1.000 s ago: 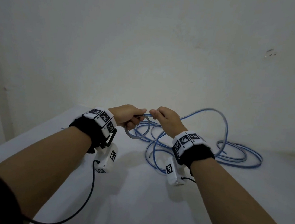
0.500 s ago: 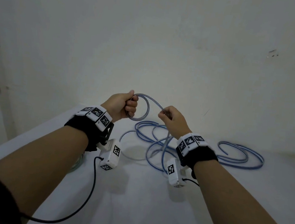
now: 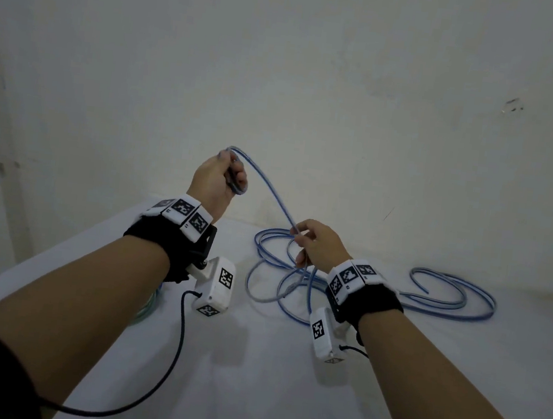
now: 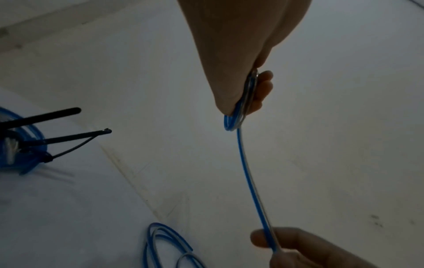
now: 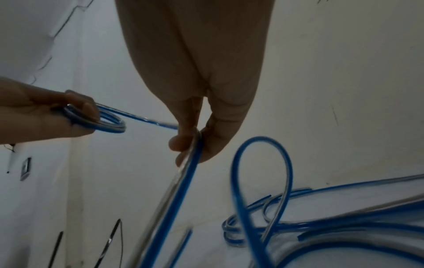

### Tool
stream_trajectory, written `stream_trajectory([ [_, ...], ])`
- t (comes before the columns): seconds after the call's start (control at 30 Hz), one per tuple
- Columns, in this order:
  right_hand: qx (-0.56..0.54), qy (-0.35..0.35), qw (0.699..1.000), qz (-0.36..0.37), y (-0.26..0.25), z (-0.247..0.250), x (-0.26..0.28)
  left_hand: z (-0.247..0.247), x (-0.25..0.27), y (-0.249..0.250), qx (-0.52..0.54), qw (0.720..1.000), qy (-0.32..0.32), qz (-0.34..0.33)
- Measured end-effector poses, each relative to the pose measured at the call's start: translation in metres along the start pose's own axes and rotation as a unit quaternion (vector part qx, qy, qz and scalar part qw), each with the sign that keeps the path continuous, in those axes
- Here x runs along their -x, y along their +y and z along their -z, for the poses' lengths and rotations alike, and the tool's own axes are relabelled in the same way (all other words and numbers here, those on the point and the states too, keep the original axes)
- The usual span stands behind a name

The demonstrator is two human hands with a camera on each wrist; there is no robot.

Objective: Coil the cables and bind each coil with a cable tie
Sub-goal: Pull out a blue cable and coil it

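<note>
A long blue-and-clear cable [image 3: 271, 193] runs taut between my two hands above the white table [image 3: 247, 395]. My left hand [image 3: 223, 177] is raised and grips a small coil of the cable [image 5: 103, 121] in its curled fingers. My right hand [image 3: 312, 242], lower and to the right, pinches the cable [image 5: 190, 154] between thumb and fingers. The rest of the cable lies in loose loops [image 3: 294, 280] on the table under the right hand, and more loops [image 3: 458, 299] trail to the right.
A bound blue coil [image 4: 20, 150] with black cable ties [image 4: 69, 137] sticking out lies on the table at the left, partly hidden under my left wrist in the head view. A pale wall [image 3: 350, 97] stands close behind the table.
My left hand has risen up and away with the small coil. The cable between the hands has pulled straight, the right hand has dropped slightly, and the loops on the table have shifted.
</note>
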State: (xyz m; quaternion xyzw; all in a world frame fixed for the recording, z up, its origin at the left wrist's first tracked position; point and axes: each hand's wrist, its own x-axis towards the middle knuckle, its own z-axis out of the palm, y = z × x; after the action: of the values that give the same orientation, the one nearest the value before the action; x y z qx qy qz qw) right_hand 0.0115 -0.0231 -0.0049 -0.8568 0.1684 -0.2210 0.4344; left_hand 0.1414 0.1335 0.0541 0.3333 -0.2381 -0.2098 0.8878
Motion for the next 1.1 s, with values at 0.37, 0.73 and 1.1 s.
stream_trajectory([
  [0.37, -0.111, -0.094, 0.989, 0.008, -0.027, -0.012, 0.014, 0.005, 0.017, -0.033, -0.606, 0.765, -0.184, -0.117],
  [0.73, -0.479, -0.182, 0.853, -0.099, -0.041, -0.002, 0.020, 0.017, 0.023, -0.039, -0.550, 0.813, -0.191, 0.013],
  [1.1, -0.099, 0.141, 0.985, 0.028, -0.048, -0.024, 0.003, 0.012, 0.021, -0.032, -0.481, 0.865, -0.135, 0.050],
])
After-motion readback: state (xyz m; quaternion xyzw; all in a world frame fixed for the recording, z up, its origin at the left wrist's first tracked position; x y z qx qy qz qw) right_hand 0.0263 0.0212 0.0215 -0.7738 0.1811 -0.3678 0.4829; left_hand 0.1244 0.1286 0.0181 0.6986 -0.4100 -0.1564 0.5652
